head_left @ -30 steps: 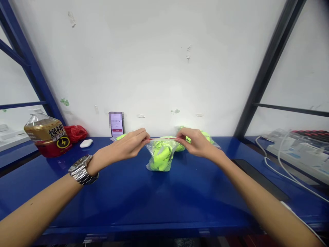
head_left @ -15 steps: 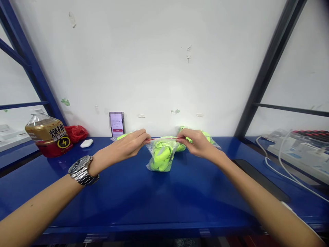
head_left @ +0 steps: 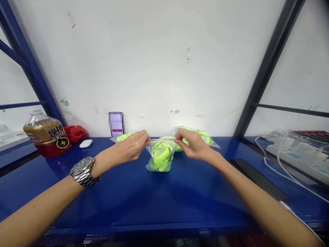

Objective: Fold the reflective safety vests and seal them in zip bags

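A clear plastic bag (head_left: pixel 161 157) with bright yellow-green fabric inside stands on the blue table (head_left: pixel 144 202), its red-lined top edge stretched level. My left hand (head_left: pixel 133 145) pinches the left end of that edge, and a metal watch (head_left: pixel 84 171) is on the wrist. At the right end, my right hand (head_left: pixel 191 143) grips the same edge between thumb and fingers. Behind my hands lie more clear bags of yellow-green fabric, one at the left (head_left: pixel 123 137) and others at the right (head_left: pixel 205 138), partly hidden by my right hand.
At the left are a large drink bottle (head_left: pixel 48 135), a red plastic bag (head_left: pixel 76 133) and a small white case (head_left: pixel 85 143). A lit phone (head_left: pixel 116 125) leans on the wall. A dark flat device (head_left: pixel 257 178), white cables (head_left: pixel 280 171) and power strips (head_left: pixel 300 151) are at the right.
My right hand has shifted slightly left along the bag's top edge, and its fingers are more curled. My left hand still grips the left end.
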A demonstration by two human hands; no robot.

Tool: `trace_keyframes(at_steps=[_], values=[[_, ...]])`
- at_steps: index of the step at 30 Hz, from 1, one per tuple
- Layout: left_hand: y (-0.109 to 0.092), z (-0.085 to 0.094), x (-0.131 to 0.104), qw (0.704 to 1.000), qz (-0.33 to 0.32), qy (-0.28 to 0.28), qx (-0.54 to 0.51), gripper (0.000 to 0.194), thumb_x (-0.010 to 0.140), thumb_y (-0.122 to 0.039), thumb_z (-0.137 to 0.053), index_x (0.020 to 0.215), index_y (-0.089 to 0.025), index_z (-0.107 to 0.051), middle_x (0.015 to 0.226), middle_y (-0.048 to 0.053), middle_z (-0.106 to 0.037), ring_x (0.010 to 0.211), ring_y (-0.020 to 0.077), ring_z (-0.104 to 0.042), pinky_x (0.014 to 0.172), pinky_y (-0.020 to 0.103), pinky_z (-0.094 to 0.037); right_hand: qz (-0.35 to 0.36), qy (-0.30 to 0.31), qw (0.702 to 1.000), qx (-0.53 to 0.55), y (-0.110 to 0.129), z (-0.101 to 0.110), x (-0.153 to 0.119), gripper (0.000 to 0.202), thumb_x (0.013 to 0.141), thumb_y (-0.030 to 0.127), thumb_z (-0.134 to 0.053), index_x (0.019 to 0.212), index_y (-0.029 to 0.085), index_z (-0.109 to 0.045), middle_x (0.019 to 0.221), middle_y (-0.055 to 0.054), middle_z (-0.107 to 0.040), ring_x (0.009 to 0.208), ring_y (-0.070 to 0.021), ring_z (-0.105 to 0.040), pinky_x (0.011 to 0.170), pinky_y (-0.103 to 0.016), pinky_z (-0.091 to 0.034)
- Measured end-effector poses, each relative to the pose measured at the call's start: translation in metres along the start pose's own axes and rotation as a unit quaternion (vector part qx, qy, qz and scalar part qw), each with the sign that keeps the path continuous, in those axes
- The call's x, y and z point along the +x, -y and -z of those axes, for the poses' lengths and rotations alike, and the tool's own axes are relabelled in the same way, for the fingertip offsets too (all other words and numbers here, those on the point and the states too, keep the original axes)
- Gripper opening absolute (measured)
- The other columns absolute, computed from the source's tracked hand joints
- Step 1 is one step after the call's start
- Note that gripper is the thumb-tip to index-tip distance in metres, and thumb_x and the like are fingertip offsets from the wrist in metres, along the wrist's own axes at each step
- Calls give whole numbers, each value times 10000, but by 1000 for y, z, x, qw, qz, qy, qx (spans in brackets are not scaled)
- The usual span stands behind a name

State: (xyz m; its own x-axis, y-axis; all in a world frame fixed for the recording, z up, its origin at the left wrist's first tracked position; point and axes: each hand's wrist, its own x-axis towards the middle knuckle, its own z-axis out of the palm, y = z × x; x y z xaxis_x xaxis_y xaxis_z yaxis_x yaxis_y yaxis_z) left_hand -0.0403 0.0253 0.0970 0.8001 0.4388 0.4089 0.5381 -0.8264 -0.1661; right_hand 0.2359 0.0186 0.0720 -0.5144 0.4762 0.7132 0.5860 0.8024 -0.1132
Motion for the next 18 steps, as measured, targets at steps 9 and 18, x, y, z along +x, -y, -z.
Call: trace_keyframes(at_steps=[9, 18], values=[[-1, 5, 5, 994, 34, 5, -101, 196, 985, -336, -388, 994, -179, -505, 864, 33, -563, 728, 140, -524, 653, 272, -398, -34, 42, 995, 81, 10, 9, 8, 67, 908, 238, -532, 909, 186, -575, 853, -39, -621, 754, -155, -562, 688, -291, -436], [-5, 1, 7, 998, 1, 5, -63, 187, 996, -273, -331, 914, -171, -464, 810, 31, -516, 678, 138, -471, 629, 290, -385, 4, 58, 998, 11, 11, 1, 10, 65, 926, 159, -475, 896, 187, -526, 827, -41, -573, 730, -158, -504, 650, -285, -386]])
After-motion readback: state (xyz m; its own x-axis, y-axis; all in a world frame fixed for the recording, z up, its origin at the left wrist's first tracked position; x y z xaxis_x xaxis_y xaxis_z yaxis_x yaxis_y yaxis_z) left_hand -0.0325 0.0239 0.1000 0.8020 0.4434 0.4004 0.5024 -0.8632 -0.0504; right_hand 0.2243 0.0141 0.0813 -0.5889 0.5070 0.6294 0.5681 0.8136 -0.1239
